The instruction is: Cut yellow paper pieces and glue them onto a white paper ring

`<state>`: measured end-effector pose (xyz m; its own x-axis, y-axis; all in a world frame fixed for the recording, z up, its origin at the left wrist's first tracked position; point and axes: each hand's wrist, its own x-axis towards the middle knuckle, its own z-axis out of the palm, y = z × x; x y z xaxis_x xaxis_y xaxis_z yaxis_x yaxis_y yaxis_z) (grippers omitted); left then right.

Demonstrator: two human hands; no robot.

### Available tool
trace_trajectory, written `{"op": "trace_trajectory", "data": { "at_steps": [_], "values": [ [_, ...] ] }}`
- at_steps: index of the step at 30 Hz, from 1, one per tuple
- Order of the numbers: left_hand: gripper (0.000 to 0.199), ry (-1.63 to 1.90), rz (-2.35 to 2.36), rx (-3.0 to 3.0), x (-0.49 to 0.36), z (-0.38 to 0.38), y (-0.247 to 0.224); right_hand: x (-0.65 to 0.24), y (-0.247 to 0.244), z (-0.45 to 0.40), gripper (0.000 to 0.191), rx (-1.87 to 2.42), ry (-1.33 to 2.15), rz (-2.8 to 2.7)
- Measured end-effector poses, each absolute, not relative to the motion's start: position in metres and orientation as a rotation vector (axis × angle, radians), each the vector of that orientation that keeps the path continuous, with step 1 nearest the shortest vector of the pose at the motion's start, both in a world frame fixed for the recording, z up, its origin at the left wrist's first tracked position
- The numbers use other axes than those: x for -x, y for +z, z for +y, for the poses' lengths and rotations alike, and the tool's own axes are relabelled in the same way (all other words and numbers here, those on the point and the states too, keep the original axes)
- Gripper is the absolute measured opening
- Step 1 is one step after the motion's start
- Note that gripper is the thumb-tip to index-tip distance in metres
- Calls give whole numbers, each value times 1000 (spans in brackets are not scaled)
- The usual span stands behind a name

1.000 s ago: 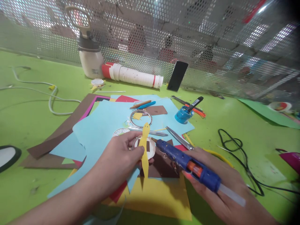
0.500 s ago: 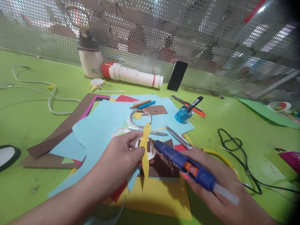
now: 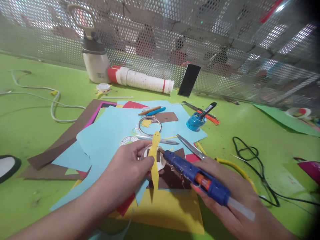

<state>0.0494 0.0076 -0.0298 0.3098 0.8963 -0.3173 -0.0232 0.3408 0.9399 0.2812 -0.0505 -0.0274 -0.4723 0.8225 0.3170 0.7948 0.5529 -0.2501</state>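
Note:
My left hand [image 3: 132, 160] is closed on a small round white paper piece [image 3: 161, 164] with brown patches. Across that piece lies a yellow paper cutout [image 3: 155, 150] with a rounded head and two dark eye dots, under my left thumb. My right hand [image 3: 225, 186] grips a blue hot glue gun [image 3: 197, 176], a clear glue stick jutting from its back end. Its nozzle [image 3: 162, 151] is at the right edge of the yellow cutout, over the round piece; whether it touches cannot be made out. Scissors [image 3: 191, 146] lie just beyond the right hand, their handles partly hidden.
Sheets of light blue paper [image 3: 105, 123], brown paper [image 3: 60, 143] and yellow paper [image 3: 180, 210] cover the green table. Behind them are a tape roll [image 3: 139, 125], a blue jar [image 3: 195, 122] with a marker, a bottle [image 3: 96, 63], stacked paper cups [image 3: 145, 80] and a phone [image 3: 189, 80]. A black cable [image 3: 262, 166] lies right.
The glue gun's nozzle has shifted very slightly down beside the yellow cutout. Both hands keep the same hold.

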Motion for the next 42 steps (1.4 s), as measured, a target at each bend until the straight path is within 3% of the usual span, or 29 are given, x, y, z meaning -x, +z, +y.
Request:
{"op": "trace_trajectory", "data": {
  "at_steps": [42],
  "values": [
    [33, 776, 1073, -1051, -48, 7, -30, -286, -32, -53, 33, 1354, 12, -2322]
  ]
}}
